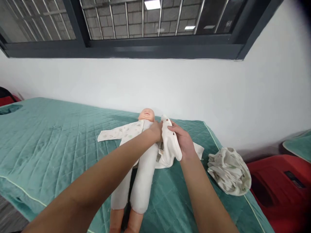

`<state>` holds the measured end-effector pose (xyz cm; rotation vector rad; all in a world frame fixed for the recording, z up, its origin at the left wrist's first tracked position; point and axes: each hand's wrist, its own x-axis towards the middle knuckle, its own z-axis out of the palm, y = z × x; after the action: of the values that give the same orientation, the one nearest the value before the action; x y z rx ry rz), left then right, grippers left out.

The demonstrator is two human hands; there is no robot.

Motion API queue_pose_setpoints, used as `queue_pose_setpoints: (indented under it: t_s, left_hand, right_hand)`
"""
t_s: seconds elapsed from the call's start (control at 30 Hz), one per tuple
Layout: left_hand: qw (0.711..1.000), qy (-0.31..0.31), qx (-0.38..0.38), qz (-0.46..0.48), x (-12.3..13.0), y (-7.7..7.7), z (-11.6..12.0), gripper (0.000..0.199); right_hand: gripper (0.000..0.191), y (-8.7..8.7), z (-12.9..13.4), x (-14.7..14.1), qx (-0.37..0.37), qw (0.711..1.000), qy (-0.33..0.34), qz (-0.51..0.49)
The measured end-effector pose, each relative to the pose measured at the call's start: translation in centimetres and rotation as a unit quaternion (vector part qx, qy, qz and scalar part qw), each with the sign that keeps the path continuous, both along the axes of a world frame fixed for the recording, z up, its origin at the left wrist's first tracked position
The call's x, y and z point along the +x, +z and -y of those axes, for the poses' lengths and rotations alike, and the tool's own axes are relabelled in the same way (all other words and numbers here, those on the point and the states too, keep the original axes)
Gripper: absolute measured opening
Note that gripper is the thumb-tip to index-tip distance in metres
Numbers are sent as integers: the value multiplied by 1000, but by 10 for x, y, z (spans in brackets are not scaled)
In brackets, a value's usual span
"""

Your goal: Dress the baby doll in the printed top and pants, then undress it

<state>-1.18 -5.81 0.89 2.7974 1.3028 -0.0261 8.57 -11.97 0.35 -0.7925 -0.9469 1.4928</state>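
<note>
A baby doll point(146, 114) lies on its back on the green quilted bed, its head toward the wall. A white patterned garment point(132, 130) covers its chest and the arm on the left side. The garment's other half point(170, 144) is lifted and bunched beside the doll's body. My left hand point(157, 130) reaches across the doll's chest to this cloth, its fingers mostly hidden. My right hand point(181, 138) grips the cloth from the right, thumb on top. White wrapping covers the doll's legs point(143, 176) down to the shins.
A crumpled patterned cloth point(229, 171) rests near the right edge of the green bed point(60, 139). Beyond that edge stands a red plastic object point(282, 191). A white wall point(145, 84) and a barred window with a dark frame point(155, 50) are behind the bed.
</note>
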Motion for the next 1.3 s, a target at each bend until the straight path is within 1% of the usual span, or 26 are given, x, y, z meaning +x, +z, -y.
queue_pose_setpoints:
  t_s: [0.07, 0.13, 0.2, 0.23, 0.27, 0.3, 0.37, 0.43, 0.5, 0.57, 0.67, 0.73, 0.8, 0.83, 0.9, 0.97, 1.03, 1.07, 1.1, 1.13, 1.23, 1.3]
  left_hand:
    - [1000, 3, 14, 2, -22, 7, 2, 29]
    - [998, 22, 51, 24, -46, 9, 3, 29]
    - [989, 65, 102, 85, -67, 7, 4, 29]
    - [981, 91, 111, 129, -76, 5, 3, 29]
    - [971, 114, 101, 182, -83, 2, 3, 29]
    - [960, 131, 71, 237, -89, -1, 3, 29]
    - [931, 149, -24, 333, -97, -5, 2, 33]
    - [900, 160, -101, 393, -100, -5, 2, 43]
    - [886, 158, -145, 412, -101, -2, 1, 50]
    - [886, 142, -165, 408, -100, 2, -2, 48]
    - [886, 135, -189, 401, -100, 6, -7, 42]
    - [882, 114, -221, 400, -102, 8, -11, 38]
    - [876, 68, -262, 399, -103, 7, -15, 34]
    - [873, 53, -276, 399, -103, 6, -17, 32]
    - [873, 56, -272, 401, -102, 2, -21, 28]
    - [878, 73, -244, 406, -99, -4, -24, 26]
    - [873, 80, -225, 425, -96, -11, -26, 24]
    - [865, 85, -220, 443, -95, -15, -27, 23]
    - [854, 97, -212, 466, -94, -18, -27, 22]
    - [841, 115, -199, 490, -94, -22, -26, 21]
    - [807, 161, -157, 546, -96, -32, -24, 14]
    - [793, 183, -137, 565, -98, -37, -23, 10]
  right_hand:
    - [52, 1, 3, -5, 11, 1000, 21, -16]
    - [57, -2, 4, -11, 24, 999, 28, -12]
    - [56, -8, 5, -19, 38, 998, 31, 28]
    - [56, -11, 5, -22, 50, 996, 31, 62]
    - [56, -13, 6, -25, 64, 992, 34, 104]
    - [56, -14, 7, -27, 78, 985, 41, 150]
    - [53, -14, 9, -28, 103, 963, 60, 240]
    - [47, -10, 12, -29, 114, 939, 73, 317]
    - [43, -7, 15, -30, 123, 918, 60, 373]
    - [40, -6, 16, -33, 138, 901, 37, 410]
    - [34, -10, 17, -41, 168, 878, -1, 448]
    - [31, -16, 17, -47, 200, 845, -45, 494]
    - [31, -21, 18, -52, 227, 796, -81, 555]
    - [32, -22, 18, -54, 236, 773, -88, 582]
    - [35, -25, 19, -58, 243, 740, -90, 621]
    - [37, -26, 21, -60, 246, 710, -103, 652]
    - [37, -26, 23, -62, 251, 682, -118, 677]
    - [36, -26, 23, -63, 254, 675, -122, 682]
    - [35, -26, 24, -63, 258, 675, -123, 681]
    - [34, -26, 24, -63, 261, 680, -121, 675]
    - [31, -24, 23, -61, 259, 708, -125, 645]
    - [29, -24, 21, -58, 272, 712, -159, 628]
